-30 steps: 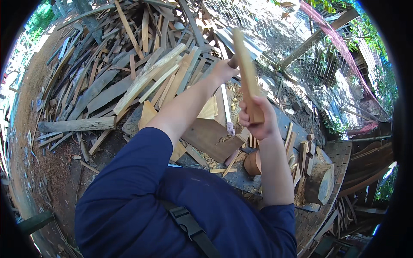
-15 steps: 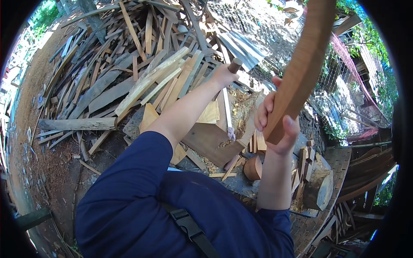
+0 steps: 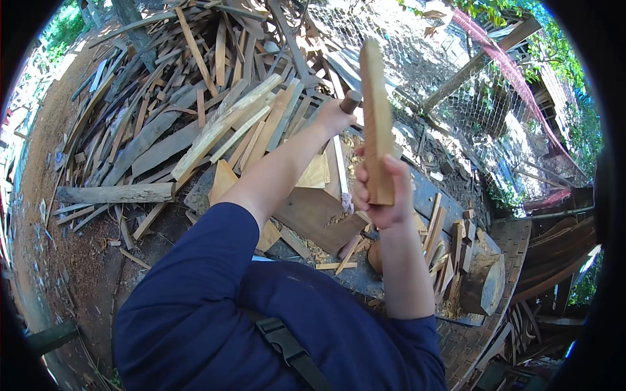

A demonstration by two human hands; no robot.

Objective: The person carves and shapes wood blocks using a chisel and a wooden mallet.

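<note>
My left hand (image 3: 334, 117) is closed around a round wooden handle (image 3: 351, 101), whose blunt end sticks out past my thumb. Whatever the handle belongs to is hidden behind my fist. In my right hand (image 3: 390, 189) a long, thick piece of wood (image 3: 376, 124) stands nearly upright, gripped near its lower end. Just below the hands lies a broad wooden block (image 3: 319, 218) with wood chips around it. A thin pale strip (image 3: 341, 169) with a wrapped lower end runs down beside the block.
A large heap of scrap wood (image 3: 163, 130) fills the left and far side. A cut log (image 3: 484, 280) and upright offcuts (image 3: 460, 244) stand at the right, by a woven-looking curved edge (image 3: 512, 260). Behind them are wire mesh (image 3: 495, 98) and pink netting (image 3: 505, 65).
The piece of wood in my right hand has swung left and away from me, now beside my left hand, showing a narrower side. My left hand has barely moved and keeps its grip.
</note>
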